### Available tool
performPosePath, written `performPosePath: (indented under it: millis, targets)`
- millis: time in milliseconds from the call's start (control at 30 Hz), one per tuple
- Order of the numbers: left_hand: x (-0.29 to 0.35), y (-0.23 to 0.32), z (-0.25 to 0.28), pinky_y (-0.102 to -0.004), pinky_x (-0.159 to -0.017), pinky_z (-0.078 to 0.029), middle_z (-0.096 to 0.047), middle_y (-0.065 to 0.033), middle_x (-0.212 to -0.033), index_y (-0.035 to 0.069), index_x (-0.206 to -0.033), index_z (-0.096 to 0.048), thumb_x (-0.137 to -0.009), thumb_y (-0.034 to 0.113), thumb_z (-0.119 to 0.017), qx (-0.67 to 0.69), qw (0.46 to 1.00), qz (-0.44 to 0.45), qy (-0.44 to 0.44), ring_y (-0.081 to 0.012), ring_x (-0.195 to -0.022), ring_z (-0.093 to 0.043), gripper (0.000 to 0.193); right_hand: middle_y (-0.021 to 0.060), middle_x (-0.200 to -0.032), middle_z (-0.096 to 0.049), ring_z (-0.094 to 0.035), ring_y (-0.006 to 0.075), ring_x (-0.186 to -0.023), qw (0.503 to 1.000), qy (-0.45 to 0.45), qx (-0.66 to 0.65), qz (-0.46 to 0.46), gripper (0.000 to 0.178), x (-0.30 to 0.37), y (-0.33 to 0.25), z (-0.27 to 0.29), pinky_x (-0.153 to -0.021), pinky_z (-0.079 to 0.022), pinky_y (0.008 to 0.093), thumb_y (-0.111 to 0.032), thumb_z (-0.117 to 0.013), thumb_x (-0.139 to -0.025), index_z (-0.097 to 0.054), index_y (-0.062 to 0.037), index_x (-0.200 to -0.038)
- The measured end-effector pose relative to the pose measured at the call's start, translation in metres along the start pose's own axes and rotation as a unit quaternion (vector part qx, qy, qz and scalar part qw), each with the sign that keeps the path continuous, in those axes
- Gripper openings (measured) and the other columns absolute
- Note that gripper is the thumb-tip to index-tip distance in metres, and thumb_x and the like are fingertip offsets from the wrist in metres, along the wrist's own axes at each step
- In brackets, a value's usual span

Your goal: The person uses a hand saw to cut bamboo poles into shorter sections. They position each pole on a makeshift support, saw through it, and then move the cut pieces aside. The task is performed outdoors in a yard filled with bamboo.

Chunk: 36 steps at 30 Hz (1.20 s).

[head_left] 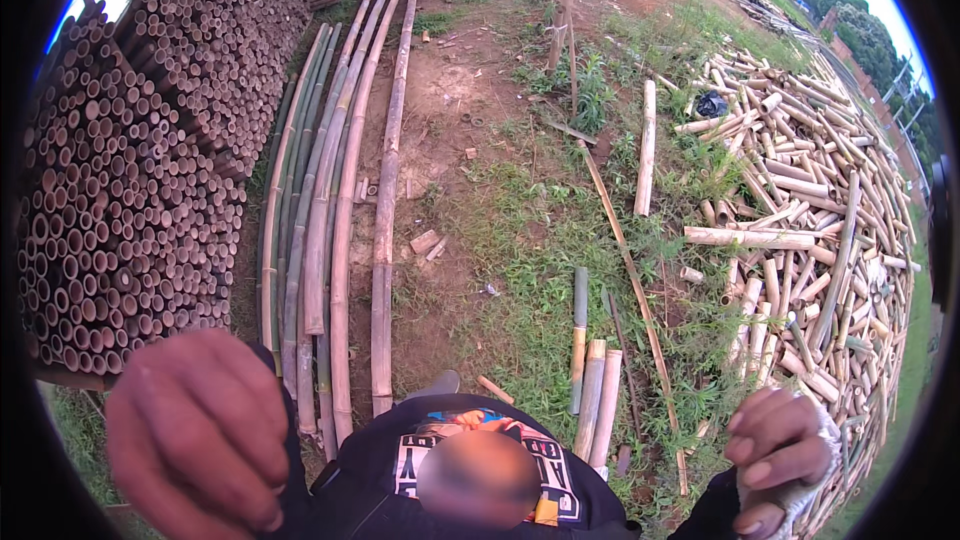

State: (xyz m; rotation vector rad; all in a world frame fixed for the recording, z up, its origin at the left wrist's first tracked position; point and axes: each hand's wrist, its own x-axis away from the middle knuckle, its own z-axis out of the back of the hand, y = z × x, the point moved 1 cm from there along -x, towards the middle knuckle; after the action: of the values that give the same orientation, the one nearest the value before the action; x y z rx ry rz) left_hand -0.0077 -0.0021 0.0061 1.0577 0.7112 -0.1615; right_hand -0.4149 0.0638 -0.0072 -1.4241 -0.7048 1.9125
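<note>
My left hand (pixel 195 430) is at the lower left, close to the camera. Its back faces up and its fingers curl downward; what lies under them is hidden. My right hand (pixel 775 450) is at the lower right, closed around a grey-white woven cloth-like thing (pixel 800 498) that runs out of the picture's lower edge. Between the hands is my dark printed shirt (pixel 400 460). Short bamboo pieces (pixel 592 385) lie in the grass just ahead of my right hand.
A tall stack of bamboo poles (pixel 130 190) shows its cut ends at the left. Long green and tan poles (pixel 340 220) lie on bare dirt beside it. A heap of short cut bamboo (pixel 820 220) fills the right. A thin slat (pixel 630 270) crosses the grass, and a post (pixel 570 10) stands at the back.
</note>
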Motion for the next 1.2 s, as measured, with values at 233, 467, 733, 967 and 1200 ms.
performPosePath:
  millis: [233, 467, 733, 967, 1200]
  targets:
    - [0.027, -0.076, 0.019, -0.0358, -0.074, -0.057, -0.071, -0.0121, -0.116, 0.006, -0.126, -0.074, -0.093, 0.022, -0.081, 0.204, 0.961, 0.128, -0.136, -0.0278, -0.091, -0.071, 0.037, 0.0164, -0.112, -0.074, -0.069, 0.0333, -0.094, 0.932, -0.29, -0.203, -0.083, 0.051, 0.047, 0.026, -0.011, -0.083, -0.054, 0.0481, -0.042, -0.073, -0.097, -0.07, 0.0038, -0.119]
    - [0.058, -0.065, -0.002, -0.0367, -0.076, -0.06, -0.074, -0.0079, -0.109, 0.009, -0.119, -0.078, -0.084, 0.019, -0.085, -0.004, 0.983, 0.184, 0.014, -0.0264, -0.09, -0.074, 0.038, 0.0162, -0.106, -0.072, -0.069, 0.0363, -0.096, 0.941, -0.218, 0.179, -0.184, 0.043, 0.066, 0.015, -0.027, -0.083, -0.055, 0.0447, -0.041, -0.069, -0.099, -0.07, -0.0016, -0.115]
    - [0.077, -0.06, -0.019, -0.0352, -0.078, -0.061, -0.075, -0.0088, -0.102, 0.008, -0.104, -0.077, -0.074, 0.007, -0.087, -0.159, 0.889, 0.425, 0.057, -0.0251, -0.092, -0.076, 0.032, 0.0117, -0.097, -0.073, -0.072, 0.0306, -0.089, 0.907, -0.133, 0.219, -0.333, 0.046, 0.104, 0.05, -0.036, -0.077, -0.056, 0.0416, -0.023, -0.096, -0.071, -0.074, -0.0047, -0.106]
    - [0.154, -0.094, -0.049, -0.0367, -0.086, -0.059, -0.074, -0.0138, -0.102, 0.002, -0.114, -0.07, -0.073, 0.002, -0.083, -0.053, 0.785, 0.618, 0.002, -0.0281, -0.097, -0.075, 0.043, 0.0102, -0.082, -0.071, -0.069, 0.0286, -0.076, 0.845, -0.079, 0.333, -0.41, 0.043, 0.121, 0.038, -0.049, -0.07, -0.054, 0.0393, -0.022, -0.094, -0.075, -0.072, -0.0054, -0.108]
    - [0.211, -0.106, -0.062, -0.0351, -0.085, -0.052, -0.07, -0.0128, -0.098, 0.0, -0.105, -0.067, -0.079, 0.022, -0.083, 0.032, 0.777, 0.625, 0.065, -0.0274, -0.093, -0.07, 0.037, 0.0075, -0.099, -0.068, -0.066, 0.0206, -0.089, 0.855, -0.111, -0.337, -0.379, 0.037, 0.149, 0.068, -0.03, -0.079, -0.05, 0.0364, -0.02, -0.09, -0.083, -0.071, -0.0011, -0.109]
